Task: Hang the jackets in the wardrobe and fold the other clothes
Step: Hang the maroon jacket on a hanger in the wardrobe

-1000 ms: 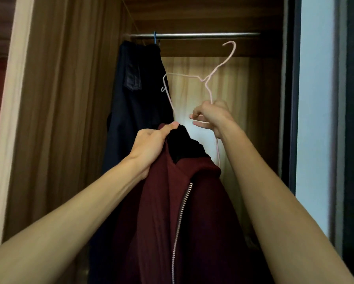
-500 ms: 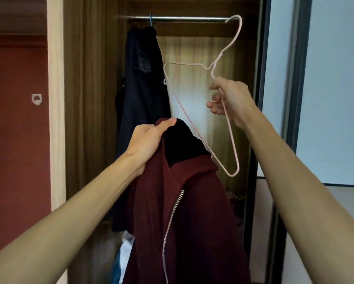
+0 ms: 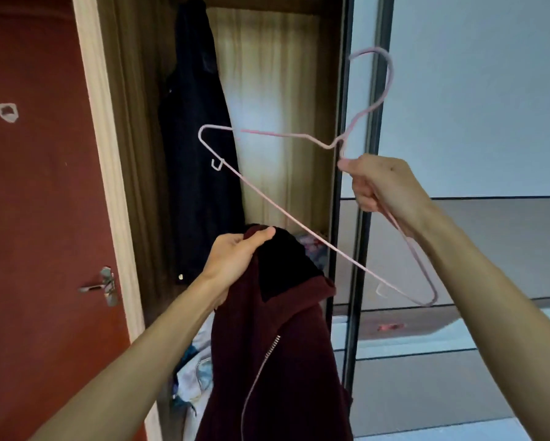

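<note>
Wardrobe (image 3: 130, 122) opening narrow: wooden side wall at left, dark sliding-door frame (image 3: 346, 186) at right. Dark navy jacket (image 3: 200, 154) hangs inside at left, open room to its right. Left hand (image 3: 235, 259) grips collar of maroon zip-front jacket (image 3: 286, 361), low before opening. Right hand (image 3: 381, 186) grasps tilted pink wire hanger (image 3: 283, 214) just below neck, above-right of maroon jacket.
</note>
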{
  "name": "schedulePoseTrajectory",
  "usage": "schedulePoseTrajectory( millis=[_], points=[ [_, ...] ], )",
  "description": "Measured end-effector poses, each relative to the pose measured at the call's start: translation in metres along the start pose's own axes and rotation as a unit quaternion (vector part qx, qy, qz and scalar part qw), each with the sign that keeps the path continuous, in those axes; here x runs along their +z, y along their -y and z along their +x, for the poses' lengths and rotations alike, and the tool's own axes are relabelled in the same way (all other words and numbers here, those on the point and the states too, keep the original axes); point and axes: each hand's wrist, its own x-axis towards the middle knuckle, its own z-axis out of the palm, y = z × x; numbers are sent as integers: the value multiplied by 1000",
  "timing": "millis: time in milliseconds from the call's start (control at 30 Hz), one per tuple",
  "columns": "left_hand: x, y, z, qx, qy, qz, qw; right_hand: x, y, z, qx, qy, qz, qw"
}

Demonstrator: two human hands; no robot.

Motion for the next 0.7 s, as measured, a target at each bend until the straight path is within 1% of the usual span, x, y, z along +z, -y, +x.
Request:
schedulePoseTrajectory(
  millis=[67, 100, 200, 233, 267, 333, 400, 467, 567, 633, 700],
  points=[
    [1, 14, -12, -15, 6, 7, 1000, -5, -2, -21, -11, -12, -2, 1000],
    [1, 20, -18, -19, 7, 11, 1000, -5, -1, -32, -5, 5, -1, 1000],
    [-3, 34, -31, -18, 0, 29, 999, 3, 4, -61, 24, 140, 41, 989],
    [-7, 39, -33, -15, -5, 27, 999, 4, 4, -69, 32, 178, 38, 983],
    [-9, 41, -35, -15, -14, 28, 999, 5, 4, -77, 38, 203, 25, 978],
    [-13, 42, -41, -18, -25, 49, 998, -1, 1, -92, 53, 229, -7, 972],
    [-18, 40, -47, -31, -30, 65, 997, -14, -5, -106, 74, 225, -22, 971],
    [-27, 35, -54, -49, -37, 43, 997, -31, -11, -122, 88, 203, -40, 974],
    [-44, 30, -68, -47, -9, 27, 998, -58, -19, -150, 118, 187, -72, 973],
    [-43, 30, -83, -36, 18, 63, 997, -74, -23, -170, 133, 188, -113, 966],
    [-29, 34, -101, -15, 87, 168, 982, -87, -29, -189, 150, 191, -150, 958]
  ],
)
